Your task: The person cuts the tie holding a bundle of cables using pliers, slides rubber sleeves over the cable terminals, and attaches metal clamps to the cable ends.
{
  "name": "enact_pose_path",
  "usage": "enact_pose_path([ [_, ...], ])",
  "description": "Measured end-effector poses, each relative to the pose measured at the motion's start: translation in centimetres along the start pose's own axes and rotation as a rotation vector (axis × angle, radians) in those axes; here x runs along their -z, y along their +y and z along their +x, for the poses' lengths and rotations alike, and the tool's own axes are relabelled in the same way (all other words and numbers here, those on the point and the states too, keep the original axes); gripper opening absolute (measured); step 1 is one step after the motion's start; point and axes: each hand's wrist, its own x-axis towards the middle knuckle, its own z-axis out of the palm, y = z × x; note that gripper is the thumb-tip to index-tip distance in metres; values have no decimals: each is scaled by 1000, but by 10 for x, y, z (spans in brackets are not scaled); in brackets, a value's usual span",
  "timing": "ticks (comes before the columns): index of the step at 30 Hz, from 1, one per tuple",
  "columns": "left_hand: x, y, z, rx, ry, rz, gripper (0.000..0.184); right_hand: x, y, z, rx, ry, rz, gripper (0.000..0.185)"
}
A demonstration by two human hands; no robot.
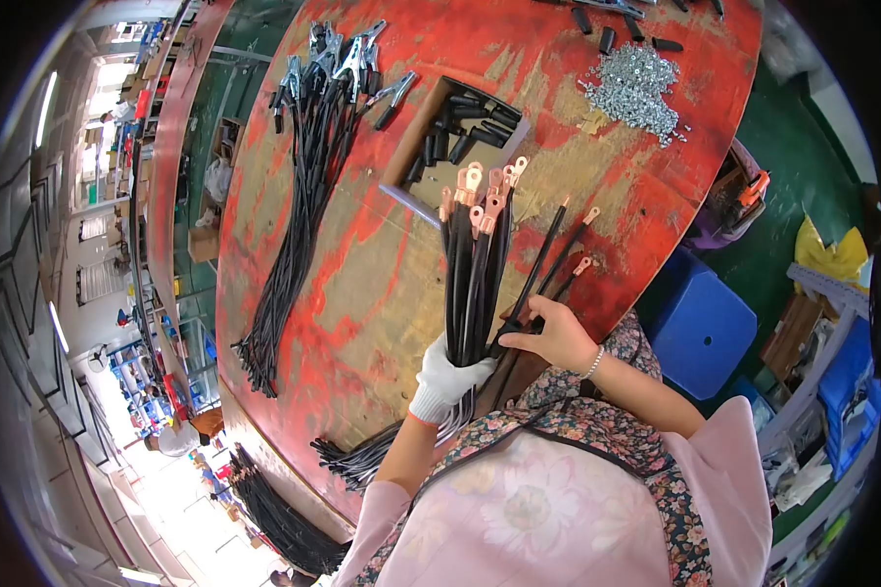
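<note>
My left hand [447, 380], in a white glove, is closed around a bundle of black cables [472, 284] that stands up from it. Copper ring lugs [472, 181] cap the tops of these cables. Just to the right, my bare right hand [555, 336] has its thumb and fingers pinched on a black cable [535, 274]. A few separate cables lean past that hand, two of them ending in copper lugs [591, 214]; which of them it grips is partly hidden by the fingers.
A cardboard box [401, 196] of black sleeves stands beyond the bundle on the red worn table [382, 284]. Silvery hardware [636, 88] is heaped at the upper right. Cables with metal clamps [308, 166] lie at the left. A blue stool [705, 323] stands right of the table.
</note>
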Motion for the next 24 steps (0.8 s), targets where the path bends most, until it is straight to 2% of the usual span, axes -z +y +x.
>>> enact_pose_path([
  [3,7,-1,0,74,-16,26,41,1,6,1,-50,-37,29,42],
  [6,9,-2,0,65,40,-68,42,-1,15,0,-5,-38,4,43],
  [8,13,0,0,68,61,-137,44,0,17,-3,-5,-172,-173,46],
  [9,15,3,-1,73,55,-158,45,0,25,-1,1,-167,-179,46],
  [11,18,6,-3,80,41,-201,47,2,55,6,-186,-204,-703,52],
  [13,20,6,2,98,25,-192,45,25,56,10,-181,-264,-772,51],
  [15,19,-4,3,68,41,-87,45,51,27,11,-175,-94,-472,43],
  [17,12,6,6,57,47,-119,43,70,35,23,114,29,-265,36],
  [19,6,-2,20,72,85,-45,33,89,34,29,66,119,-71,37],
  [21,-2,-10,40,38,95,157,42,103,46,34,106,189,-21,36],
  [23,-14,-27,62,42,138,293,47,107,37,31,-51,198,290,36],
  [24,-21,-30,68,52,138,288,47,108,36,28,-60,192,288,36],
])
